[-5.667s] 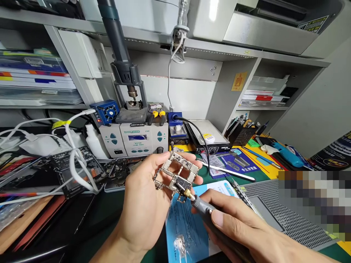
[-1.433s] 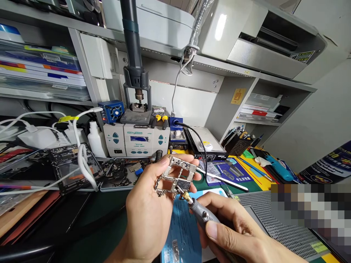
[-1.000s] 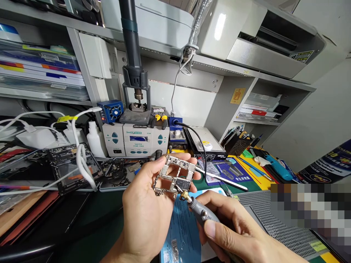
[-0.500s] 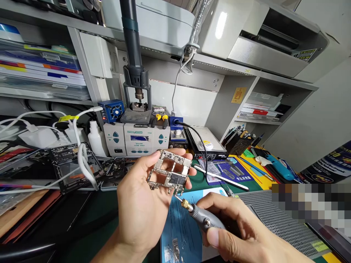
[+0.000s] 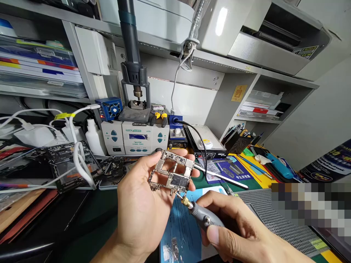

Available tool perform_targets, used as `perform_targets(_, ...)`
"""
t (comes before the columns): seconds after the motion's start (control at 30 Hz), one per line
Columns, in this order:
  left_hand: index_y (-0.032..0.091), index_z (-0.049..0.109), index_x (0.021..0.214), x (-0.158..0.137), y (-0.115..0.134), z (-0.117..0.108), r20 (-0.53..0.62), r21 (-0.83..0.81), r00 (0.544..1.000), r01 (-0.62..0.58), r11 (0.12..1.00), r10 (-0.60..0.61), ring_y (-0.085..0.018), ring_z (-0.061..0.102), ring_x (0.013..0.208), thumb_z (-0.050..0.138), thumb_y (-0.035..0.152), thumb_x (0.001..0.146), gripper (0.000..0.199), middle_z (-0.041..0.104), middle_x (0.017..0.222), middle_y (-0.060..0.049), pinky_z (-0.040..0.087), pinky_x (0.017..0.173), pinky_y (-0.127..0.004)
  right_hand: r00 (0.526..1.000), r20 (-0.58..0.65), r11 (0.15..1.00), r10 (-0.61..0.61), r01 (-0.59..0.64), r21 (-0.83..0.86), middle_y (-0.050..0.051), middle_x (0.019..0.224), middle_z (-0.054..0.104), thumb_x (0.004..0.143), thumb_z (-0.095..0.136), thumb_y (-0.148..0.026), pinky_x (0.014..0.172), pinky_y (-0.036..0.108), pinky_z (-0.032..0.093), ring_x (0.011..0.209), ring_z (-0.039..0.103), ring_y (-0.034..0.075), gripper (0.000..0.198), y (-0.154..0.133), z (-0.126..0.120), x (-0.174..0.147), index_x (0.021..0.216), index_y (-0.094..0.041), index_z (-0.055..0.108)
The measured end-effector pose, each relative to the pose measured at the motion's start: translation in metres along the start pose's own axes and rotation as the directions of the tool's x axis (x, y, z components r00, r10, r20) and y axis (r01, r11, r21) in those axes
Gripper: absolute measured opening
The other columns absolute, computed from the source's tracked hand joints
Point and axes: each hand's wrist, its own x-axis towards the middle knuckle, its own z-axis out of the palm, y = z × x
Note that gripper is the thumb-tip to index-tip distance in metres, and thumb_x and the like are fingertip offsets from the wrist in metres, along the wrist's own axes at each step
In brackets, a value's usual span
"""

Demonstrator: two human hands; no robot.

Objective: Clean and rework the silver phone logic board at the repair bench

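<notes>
A small phone circuit board (image 5: 179, 181) with square cut-outs and a black chip rests across the fingers of my left hand (image 5: 139, 197), which grips it by its edges. My right hand (image 5: 233, 226) is closed around a grey handheld rotary tool (image 5: 204, 215) with a brass collet (image 5: 186, 201). The tool's thin metal tip points up and left at the board's lower edge; whether it touches is too fine to tell. Under both hands lies a blue and white booklet (image 5: 178, 226), with a clear plastic packet on it.
Behind stand a hot-air rework station (image 5: 138, 140), a blue fan unit (image 5: 110, 108) and a white bottle (image 5: 94, 137). More phone boards (image 5: 65, 160) and white cables lie left. To the right are a grey perforated mat (image 5: 274, 215), a white stick-like tool (image 5: 225, 177) and a pen holder (image 5: 238, 140).
The view has shifted slightly. The board has tilted a little and sits marginally further right and lower in my left hand. Both hands keep their holds, with the tool tip still at the board's lower edge.
</notes>
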Motion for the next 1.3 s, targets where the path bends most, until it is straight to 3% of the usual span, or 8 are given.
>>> perform_targets(0.27,0.008,0.076,0.085,0.0009,-0.0033,-0.0001,0.035,-0.013,0.998,-0.051,0.999,0.051,-0.027,0.070,0.072,0.055,0.035,0.083,0.034,0.075,0.086,-0.015,0.054,0.058,-0.034,1.000,0.005,0.987,0.018,-0.019,0.159,-0.002,0.083,0.052,0.090,0.058,-0.058,0.058,0.024,0.036,0.062,0.041,0.008,0.050,-0.0004,0.0042,0.0024,0.126,-0.026,0.043)
perform_targets(0.57,0.010,0.076,0.086,0.0008,-0.0070,-0.0030,0.088,0.014,0.994,-0.066,0.998,0.064,-0.029,0.068,0.081,0.054,0.038,0.083,0.036,0.074,0.094,-0.015,0.056,0.069,-0.040,0.998,-0.034,0.989,0.045,-0.040,0.142,-0.001,0.083,0.054,0.086,0.059,-0.062,0.057,0.024,0.038,0.060,0.044,0.009,0.054,-0.0060,0.0067,0.0054,0.121,-0.023,0.047)
perform_targets(1.13,0.009,0.077,0.085,0.0007,-0.0074,-0.0034,0.088,0.010,0.995,-0.052,0.999,0.051,-0.028,0.069,0.079,0.053,0.036,0.084,0.036,0.074,0.091,-0.016,0.057,0.067,-0.039,0.999,-0.038,0.989,-0.013,0.019,0.145,-0.001,0.086,0.055,0.091,0.057,-0.055,0.056,0.022,0.038,0.062,0.046,0.008,0.043,-0.0043,0.0068,0.0049,0.120,-0.024,0.051)
perform_targets(1.3,0.010,0.075,0.100,0.0071,-0.0087,-0.0055,0.072,-0.029,0.993,-0.093,0.995,0.095,-0.028,0.069,0.095,0.054,0.034,0.087,0.035,0.074,0.102,-0.016,0.056,0.079,-0.036,0.989,-0.112,0.966,-0.096,0.119,0.228,-0.002,0.078,0.055,0.092,0.057,-0.052,0.046,0.019,0.035,0.050,0.043,0.005,0.036,0.0000,0.0083,0.0091,0.109,-0.020,0.052)
